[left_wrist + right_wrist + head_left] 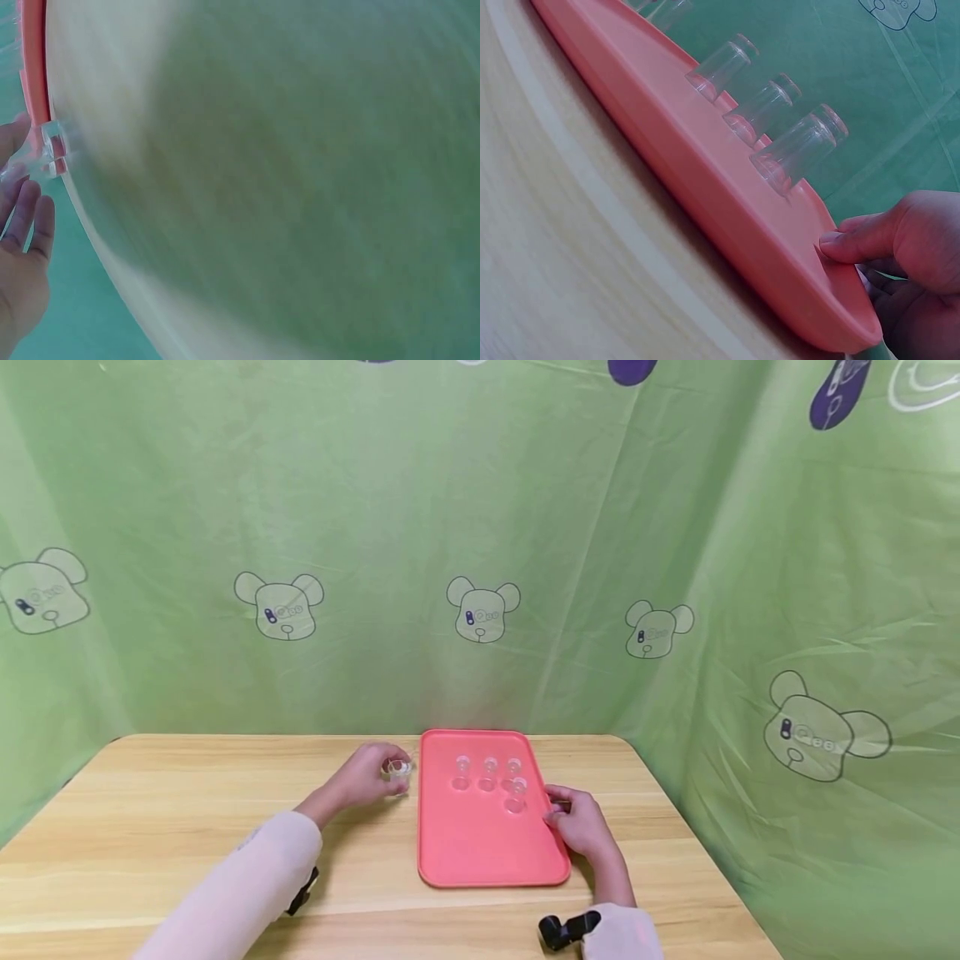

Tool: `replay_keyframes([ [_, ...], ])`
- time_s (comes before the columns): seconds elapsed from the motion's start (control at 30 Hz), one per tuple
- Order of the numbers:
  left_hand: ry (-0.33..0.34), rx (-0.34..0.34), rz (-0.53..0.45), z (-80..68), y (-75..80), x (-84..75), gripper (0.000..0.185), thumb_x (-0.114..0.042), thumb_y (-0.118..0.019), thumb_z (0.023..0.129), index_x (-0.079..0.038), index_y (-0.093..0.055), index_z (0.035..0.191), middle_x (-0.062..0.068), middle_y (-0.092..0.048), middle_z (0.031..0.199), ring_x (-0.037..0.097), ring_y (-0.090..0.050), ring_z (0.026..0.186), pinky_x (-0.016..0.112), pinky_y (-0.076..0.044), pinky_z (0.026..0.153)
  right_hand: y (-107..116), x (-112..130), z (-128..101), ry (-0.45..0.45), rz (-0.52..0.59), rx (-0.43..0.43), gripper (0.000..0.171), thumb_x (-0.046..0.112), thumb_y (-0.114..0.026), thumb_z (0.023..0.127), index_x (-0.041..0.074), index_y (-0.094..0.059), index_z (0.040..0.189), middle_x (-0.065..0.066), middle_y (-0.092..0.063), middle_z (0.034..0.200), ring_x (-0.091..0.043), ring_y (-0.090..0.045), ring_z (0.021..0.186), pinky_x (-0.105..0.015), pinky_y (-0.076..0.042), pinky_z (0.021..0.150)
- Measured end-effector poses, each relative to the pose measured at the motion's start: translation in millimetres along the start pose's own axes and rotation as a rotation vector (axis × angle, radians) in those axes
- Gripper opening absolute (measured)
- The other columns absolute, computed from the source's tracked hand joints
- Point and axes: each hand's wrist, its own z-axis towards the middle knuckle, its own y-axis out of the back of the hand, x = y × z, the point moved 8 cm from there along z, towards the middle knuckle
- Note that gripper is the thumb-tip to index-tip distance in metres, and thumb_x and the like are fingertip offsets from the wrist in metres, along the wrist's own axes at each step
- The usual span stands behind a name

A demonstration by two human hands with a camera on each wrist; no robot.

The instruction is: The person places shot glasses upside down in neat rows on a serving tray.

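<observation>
The left hand (365,779) sits on the wooden table (187,810) just left of the pink tray (480,852), its fingers curled round a small clear glass (397,769) that it pinches near the tray's far left corner. In the left wrist view the glass (51,146) is only a faint, see-through shape beside the fingertips (22,210), right against the tray's orange-pink rim (34,67); most of that picture is blurred tabletop, and the palm is cut off at the frame's edge.

The right hand (579,823) rests at the tray's right edge. Up close, its thumb (862,238) presses on the rim (780,277), while the other fingers are tucked below the edge and partly hidden, so whether they grip the underside or only lie curled is hard to say; it looks like a light hold on the tray.

Four more clear glasses stand on the far half of the tray: three in a row (487,767) and a fourth (517,790) just in front of the rightmost one, nearest the right hand. The right wrist view shows three of them clearly (769,111), with others cut off at the top edge.

A green cloth printed with bear heads (480,610) hangs behind and to both sides of the table.
</observation>
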Motion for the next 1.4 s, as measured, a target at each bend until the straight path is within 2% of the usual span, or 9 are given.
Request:
replay_keyframes([
  [0.33,0.016,-0.001,-0.080,-2.6,-0.1,2.2,0.034,-0.008,-0.088,0.078,-0.002,-0.073,0.108,-0.001,-0.068,0.087,0.012,-0.061,0.079,0.029,-0.055,0.073,-1,-2,1,-0.009,0.003,-0.006,0.047,-0.010,-0.060,0.093,-0.006,-0.058,0.139,-0.019,-0.067,0.113,-0.026,-0.062,0.095,-0.031,-0.058,0.076],
  [0.57,0.090,0.046,-0.114,-2.2,-6.7,10.9,0.033,-0.009,-0.090,0.076,-0.004,-0.072,0.103,-0.003,-0.066,0.084,0.012,-0.058,0.074,0.026,-0.053,0.067,-1,-3,1,-0.010,-0.005,-0.004,0.047,-0.010,-0.060,0.093,-0.006,-0.057,0.139,-0.018,-0.067,0.112,-0.025,-0.061,0.095,-0.031,-0.057,0.075],
  [0.67,0.093,0.053,-0.127,-2.5,-8.2,12.1,0.032,-0.008,-0.090,0.075,-0.004,-0.071,0.100,-0.002,-0.066,0.085,0.012,-0.059,0.074,0.026,-0.054,0.067,-1,-2,1,-0.009,-0.006,-0.001,0.046,-0.010,-0.060,0.093,-0.007,-0.057,0.139,-0.019,-0.066,0.111,-0.025,-0.061,0.094,-0.032,-0.057,0.075],
  [1.03,0.107,0.074,-0.130,-4.5,-9.6,17.0,0.030,-0.008,-0.092,0.072,-0.004,-0.072,0.095,-0.002,-0.065,0.079,0.011,-0.058,0.070,0.024,-0.053,0.064,-1,-1,0,-0.023,0.002,-0.001,0.047,-0.010,-0.060,0.094,-0.006,-0.057,0.140,-0.019,-0.066,0.113,-0.026,-0.061,0.096,-0.033,-0.058,0.077],
  [1.4,0.122,0.083,-0.123,-5.7,-11.2,19.2,0.034,-0.010,-0.091,0.074,0.000,-0.074,0.101,-0.002,-0.063,0.077,0.011,-0.056,0.072,0.024,-0.051,0.066,0,-2,0,-0.024,-0.013,-0.005,0.047,-0.009,-0.060,0.094,-0.005,-0.057,0.140,-0.019,-0.067,0.114,-0.026,-0.062,0.096,-0.033,-0.058,0.078],
])
